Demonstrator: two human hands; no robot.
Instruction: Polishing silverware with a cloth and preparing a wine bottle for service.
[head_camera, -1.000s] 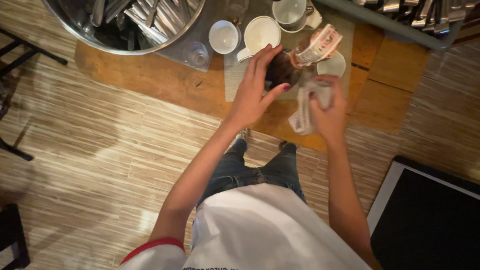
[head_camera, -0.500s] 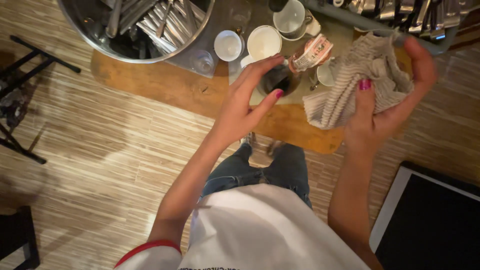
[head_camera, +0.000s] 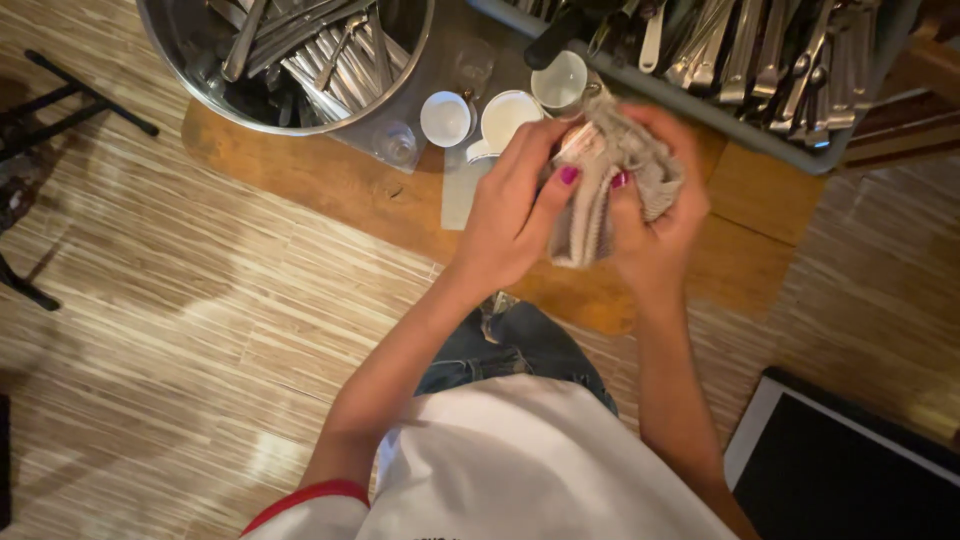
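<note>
Together, both hands (head_camera: 590, 215) closed around a beige ribbed cloth (head_camera: 610, 185), above wooden board (head_camera: 330, 185).

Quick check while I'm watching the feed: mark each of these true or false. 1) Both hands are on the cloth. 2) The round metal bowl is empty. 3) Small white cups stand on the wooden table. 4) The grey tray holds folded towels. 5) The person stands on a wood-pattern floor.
1) True: the left hand and right hand both clasp the beige cloth.
2) False: the metal bowl is full of cutlery.
3) True: white cups stand on the wooden table between the bowl and the hands.
4) False: the grey tray holds cutlery, not towels.
5) True: the floor has a striped wood pattern.
</note>
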